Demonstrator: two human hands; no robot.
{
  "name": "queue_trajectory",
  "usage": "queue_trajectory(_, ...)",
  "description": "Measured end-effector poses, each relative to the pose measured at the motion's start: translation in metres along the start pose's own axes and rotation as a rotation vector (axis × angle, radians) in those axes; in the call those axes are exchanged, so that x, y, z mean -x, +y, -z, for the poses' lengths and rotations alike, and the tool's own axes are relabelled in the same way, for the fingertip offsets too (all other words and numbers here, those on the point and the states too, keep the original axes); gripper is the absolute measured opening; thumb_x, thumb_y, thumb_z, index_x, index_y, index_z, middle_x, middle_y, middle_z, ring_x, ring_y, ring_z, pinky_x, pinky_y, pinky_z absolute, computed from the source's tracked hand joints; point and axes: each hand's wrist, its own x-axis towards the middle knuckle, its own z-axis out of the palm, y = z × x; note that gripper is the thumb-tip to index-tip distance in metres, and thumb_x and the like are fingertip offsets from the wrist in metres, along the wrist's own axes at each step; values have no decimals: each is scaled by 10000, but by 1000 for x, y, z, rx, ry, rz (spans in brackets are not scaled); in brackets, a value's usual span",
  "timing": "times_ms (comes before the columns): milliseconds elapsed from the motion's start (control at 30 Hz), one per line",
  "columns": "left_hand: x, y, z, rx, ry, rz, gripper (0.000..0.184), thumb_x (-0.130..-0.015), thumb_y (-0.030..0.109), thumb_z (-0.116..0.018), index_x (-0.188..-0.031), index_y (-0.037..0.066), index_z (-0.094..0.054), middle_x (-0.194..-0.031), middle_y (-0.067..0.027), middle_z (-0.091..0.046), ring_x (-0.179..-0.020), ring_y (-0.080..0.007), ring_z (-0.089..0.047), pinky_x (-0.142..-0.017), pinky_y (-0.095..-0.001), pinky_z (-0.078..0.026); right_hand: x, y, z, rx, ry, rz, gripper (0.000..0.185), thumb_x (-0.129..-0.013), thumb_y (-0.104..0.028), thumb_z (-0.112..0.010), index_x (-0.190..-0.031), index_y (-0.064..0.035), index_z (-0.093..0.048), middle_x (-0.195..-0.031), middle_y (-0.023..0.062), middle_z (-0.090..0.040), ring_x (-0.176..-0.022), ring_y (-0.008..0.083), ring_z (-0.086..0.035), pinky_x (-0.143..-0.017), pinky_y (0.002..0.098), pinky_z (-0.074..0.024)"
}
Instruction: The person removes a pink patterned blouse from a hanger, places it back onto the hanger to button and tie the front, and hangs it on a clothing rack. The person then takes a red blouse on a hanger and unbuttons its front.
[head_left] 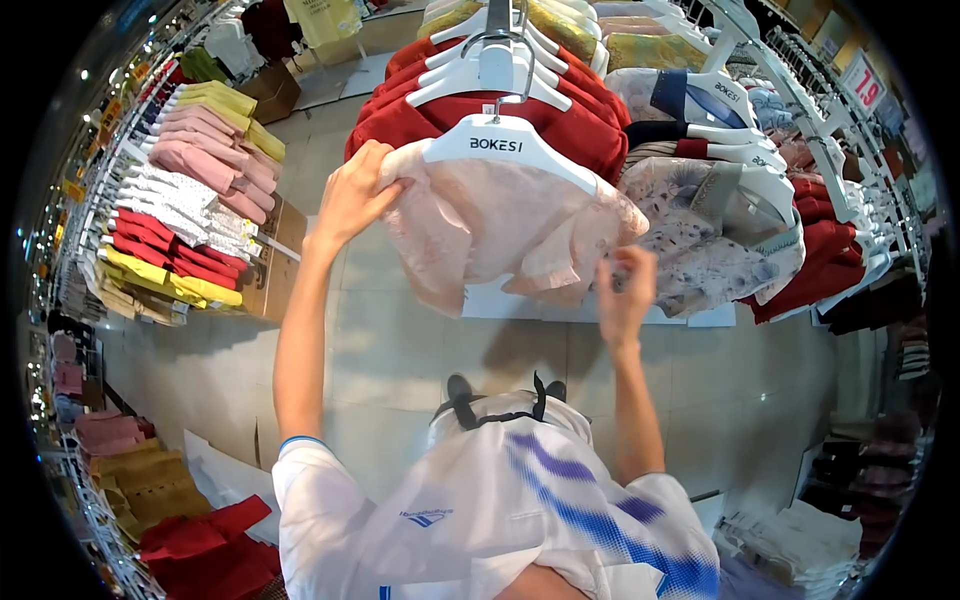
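Note:
A pale pink sheer blouse (500, 225) hangs in front of me on a white hanger (515, 150) marked BOKESI. My left hand (355, 195) grips the blouse's shoulder at the left end of the hanger, thumb on the front. Beside the blouse's right sleeve is my right hand (628, 290), its fingers loosely bent and apart, slightly blurred. Nothing shows between them, though contact with the sleeve edge is hard to judge. The hanger's metal hook (515, 85) reaches up to the rack's front end. Red tops (490, 118) on white hangers hang directly behind the blouse.
To the right, a floral blouse (700, 230) and other garments crowd a rack. A red price sign (862, 82) stands above it. Folded-looking colourful tops (205, 200) line the left rack. Red clothing (210, 545) lies lower left, and pale stacked garments (795, 545) lower right.

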Motion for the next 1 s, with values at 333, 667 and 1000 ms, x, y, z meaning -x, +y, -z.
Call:
queue_trajectory(333, 7, -2, 3, -30, -7, 0, 524, -757, 312, -759, -1133, 24, -535, -1066, -143, -581, -1029, -370, -568, -870, -444, -441, 8, -14, -43, 22, -298, -95, 129, -842, -100, -677, -900, -12, -602, -775, 138, -607, -670, 314, -624, -618, 357, -490)
queue_trajectory(667, 24, 87, -31, -500, 82, -736, 471, -569, 175, -781, -983, 40, -601, -1048, -93, -578, -1057, -263, -550, -999, -473, -397, 12, -49, -39, -162, -224, 11, 207, -853, -59, -694, -990, -27, -543, -820, 136, -641, -590, 259, -598, -559, 312, -472)
queue_trajectory(1000, 12, 86, -36, -151, -223, -494, 195, -714, 72, -672, -890, 40, -594, -867, -71, -553, -923, -245, -567, -929, -413, -412, -1, -65, -37, -321, -208, 61, 235, -849, 18, -682, -1048, 0, -559, -901, 128, -688, -779, 201, -699, -701, 284, -539)
